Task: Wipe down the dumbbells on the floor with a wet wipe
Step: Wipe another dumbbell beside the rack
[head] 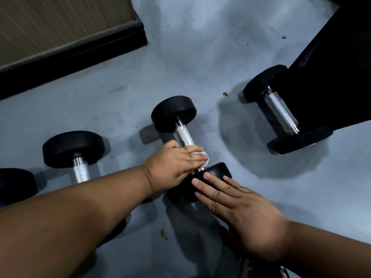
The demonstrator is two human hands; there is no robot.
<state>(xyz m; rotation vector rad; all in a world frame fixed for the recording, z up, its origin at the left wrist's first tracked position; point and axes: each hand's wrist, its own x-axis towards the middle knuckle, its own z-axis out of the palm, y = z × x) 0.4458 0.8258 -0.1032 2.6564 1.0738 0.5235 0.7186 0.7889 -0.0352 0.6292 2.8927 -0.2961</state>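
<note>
Right hand point(239, 213) fingers flat on dumbbell point(185, 137), left hand point(174, 163) gripping wipe point(203, 157) round handle

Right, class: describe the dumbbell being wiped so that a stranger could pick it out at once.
Start at the black skirting board at the upper left and come down the grey floor to the middle. The black-ended dumbbell with a knurled steel handle lies there. Alone among its neighbours, it has hands on it.
</note>
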